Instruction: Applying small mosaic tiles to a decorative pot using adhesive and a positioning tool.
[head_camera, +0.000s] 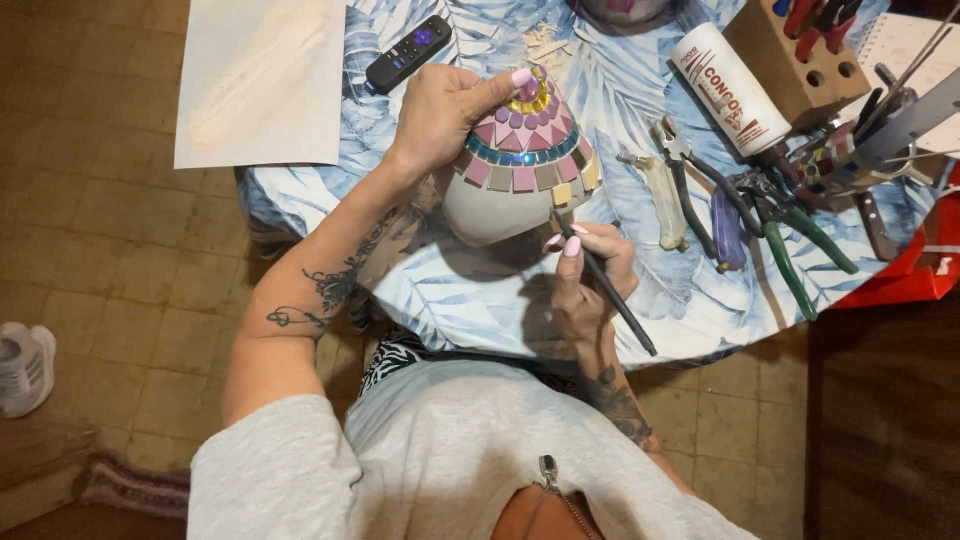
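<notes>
Brown floor tiles (120, 230) surround a small table covered by a blue leaf-print cloth (480, 290), seen from above the seated person. At the middle of the cloth stands a grey dome-shaped piece (495, 205), its upper part covered in rings of pink, teal, yellow and beige mosaic tiles (525, 150). The left hand (440, 110) is closed over the top of the dome, thumb laid across the crown, steadying it. The right hand (585, 275) is pinched shut around a thin dark stick tool (610, 290), held like a pen; the tool's tip meets the lower edge of the tiled band, and its far end points back toward the person's body.

To the right of the dome lie a pale-handled tool (665, 200), purple-handled pliers (725, 225) and green-handled pliers (795, 250), close together. Beyond them a white glue tube (728, 88) lies on its side beside a wooden tool block (795, 60). A black remote control (408, 52) rests at the far left of the cloth, next to a sheet of white paper (260, 80) overhanging the table edge. A white shoe (25, 365) sits on the floor at far left.
</notes>
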